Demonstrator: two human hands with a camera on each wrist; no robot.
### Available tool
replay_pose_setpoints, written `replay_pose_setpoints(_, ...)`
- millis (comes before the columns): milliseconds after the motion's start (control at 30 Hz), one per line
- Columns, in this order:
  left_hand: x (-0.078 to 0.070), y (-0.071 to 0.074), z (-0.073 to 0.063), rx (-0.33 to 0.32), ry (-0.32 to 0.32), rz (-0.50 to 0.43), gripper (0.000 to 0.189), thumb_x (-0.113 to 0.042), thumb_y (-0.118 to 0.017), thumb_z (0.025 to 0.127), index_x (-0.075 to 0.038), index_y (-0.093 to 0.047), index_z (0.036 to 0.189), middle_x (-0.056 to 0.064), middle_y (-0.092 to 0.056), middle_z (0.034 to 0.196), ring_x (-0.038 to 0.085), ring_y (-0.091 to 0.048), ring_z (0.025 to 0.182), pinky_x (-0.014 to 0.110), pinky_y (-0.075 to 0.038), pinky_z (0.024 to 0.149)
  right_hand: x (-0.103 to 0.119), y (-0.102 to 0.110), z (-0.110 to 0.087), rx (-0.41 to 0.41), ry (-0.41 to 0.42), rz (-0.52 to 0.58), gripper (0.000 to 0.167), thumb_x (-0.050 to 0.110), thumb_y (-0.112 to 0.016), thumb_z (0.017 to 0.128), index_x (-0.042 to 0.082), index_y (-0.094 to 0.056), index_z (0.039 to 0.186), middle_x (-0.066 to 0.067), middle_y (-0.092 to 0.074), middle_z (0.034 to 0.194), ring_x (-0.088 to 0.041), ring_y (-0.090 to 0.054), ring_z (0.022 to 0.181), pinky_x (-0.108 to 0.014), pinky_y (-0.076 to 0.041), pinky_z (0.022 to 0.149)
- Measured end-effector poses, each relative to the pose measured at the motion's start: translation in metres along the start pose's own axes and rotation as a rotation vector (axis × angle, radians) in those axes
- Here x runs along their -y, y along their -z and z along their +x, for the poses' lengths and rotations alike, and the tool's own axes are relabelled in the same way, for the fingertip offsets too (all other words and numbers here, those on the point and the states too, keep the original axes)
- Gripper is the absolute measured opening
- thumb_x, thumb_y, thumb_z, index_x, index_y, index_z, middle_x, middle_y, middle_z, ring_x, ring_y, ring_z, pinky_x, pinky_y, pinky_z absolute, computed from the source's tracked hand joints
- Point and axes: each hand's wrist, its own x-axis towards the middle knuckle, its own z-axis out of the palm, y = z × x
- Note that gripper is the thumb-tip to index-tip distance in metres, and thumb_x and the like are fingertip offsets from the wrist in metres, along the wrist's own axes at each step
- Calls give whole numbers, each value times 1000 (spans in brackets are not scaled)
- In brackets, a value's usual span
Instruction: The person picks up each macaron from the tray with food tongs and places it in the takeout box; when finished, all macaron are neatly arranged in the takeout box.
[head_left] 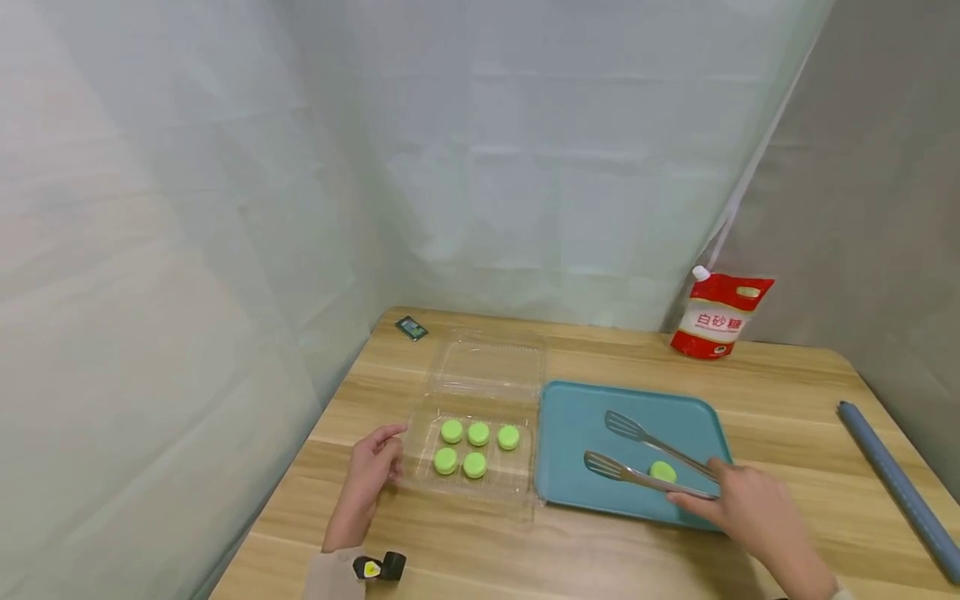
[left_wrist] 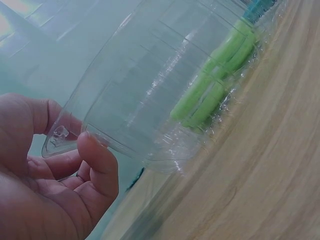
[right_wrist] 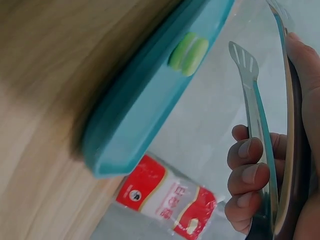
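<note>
My right hand point(head_left: 757, 504) grips a pair of metal tongs point(right_wrist: 262, 112), fingers curled round one arm and thumb along the other. The tong tips stand apart over the teal tray point(head_left: 566, 417). A single green macaron point(head_left: 662, 472) sits on that tray, between the tong arms in the head view. My left hand point(head_left: 372, 462) pinches the left rim of a clear plastic clamshell box point(left_wrist: 125, 100) between thumb and fingers. In the box's base lie several green macarons point(head_left: 477, 434); its hinged lid point(head_left: 491, 367) is folded back away from me.
A red and white sugar pouch point(head_left: 716, 321) stands at the back right. Along the right table edge lies a long grey-blue rod point(head_left: 896, 483). A small dark packet point(head_left: 412, 327) is at the back left corner. Pale cloth point(head_left: 510, 167) hangs behind the wooden table point(head_left: 600, 554).
</note>
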Motion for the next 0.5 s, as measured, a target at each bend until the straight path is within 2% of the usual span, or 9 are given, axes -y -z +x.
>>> replay_pose_setpoints(333,0,1,1,-8,-4,2,42,5,-47,92,10,-56,132,2,-49,71,12,-48,59,22,-43,52,-17,5,-16,73,-63,-9,57,63,-80,73,11,-57,74,6,-33,53,-12,-33,46,-30,-30,41)
replay_pose_setpoints(500,2,0,1,-9,3,19,42,4,-47,91,10,-56,132,3,-49,70,13,-48,58,22,-43,51,-28,9,-25,164,-142,15,61,65,-76,76,6,-60,78,3,-38,55,-14,-37,48,-32,-33,43)
